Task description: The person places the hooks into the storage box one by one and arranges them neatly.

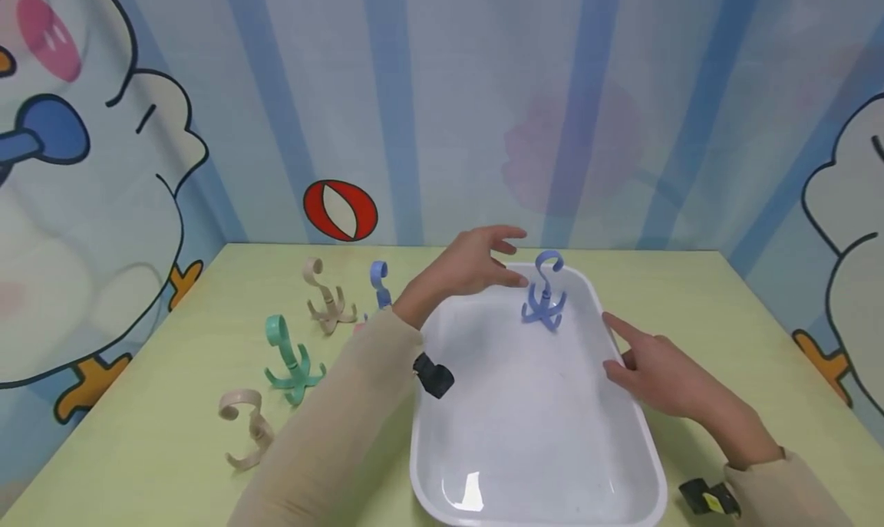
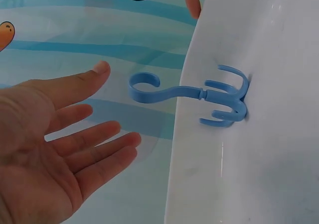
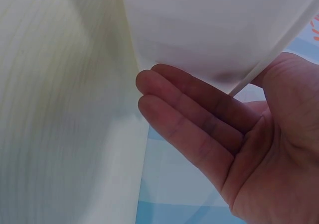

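Blue hook [image 2: 209, 98] apart from fingers [image 2: 107, 147]

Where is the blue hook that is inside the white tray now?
In the head view, the blue hook stands upright at the far end of the white tray, just beside the left hand.

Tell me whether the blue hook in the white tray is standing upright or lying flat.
Upright. The blue hook stands on its four prongs inside the white tray, curl on top; the left hand is open beside it, not gripping it.

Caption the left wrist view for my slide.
Open left hand beside a blue hook standing in the white tray.
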Action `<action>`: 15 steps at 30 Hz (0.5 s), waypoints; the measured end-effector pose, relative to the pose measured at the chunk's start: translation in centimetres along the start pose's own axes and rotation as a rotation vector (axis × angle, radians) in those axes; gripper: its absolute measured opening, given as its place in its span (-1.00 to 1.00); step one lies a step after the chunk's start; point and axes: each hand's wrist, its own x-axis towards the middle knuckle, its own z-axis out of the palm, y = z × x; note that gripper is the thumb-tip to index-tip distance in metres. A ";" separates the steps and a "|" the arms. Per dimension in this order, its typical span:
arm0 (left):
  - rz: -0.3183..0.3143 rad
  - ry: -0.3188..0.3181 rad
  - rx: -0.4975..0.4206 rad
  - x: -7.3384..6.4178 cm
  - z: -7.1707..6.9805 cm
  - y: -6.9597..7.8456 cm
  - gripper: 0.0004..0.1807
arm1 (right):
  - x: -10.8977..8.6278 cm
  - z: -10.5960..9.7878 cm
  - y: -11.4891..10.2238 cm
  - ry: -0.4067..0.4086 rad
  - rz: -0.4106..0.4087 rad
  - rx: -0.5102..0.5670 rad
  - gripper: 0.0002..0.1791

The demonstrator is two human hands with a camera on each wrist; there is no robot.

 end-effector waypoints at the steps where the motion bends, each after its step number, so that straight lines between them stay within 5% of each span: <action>1: 0.006 -0.011 -0.003 -0.4 -0.1 0.0 -0.20 | 0.0 0.0 0.0 -0.001 0.000 -0.001 -0.12; 15: -0.014 0.012 -0.010 -5.9 -1.3 1.0 -0.31 | 0.1 0.0 0.1 -0.006 0.003 -0.024 -0.12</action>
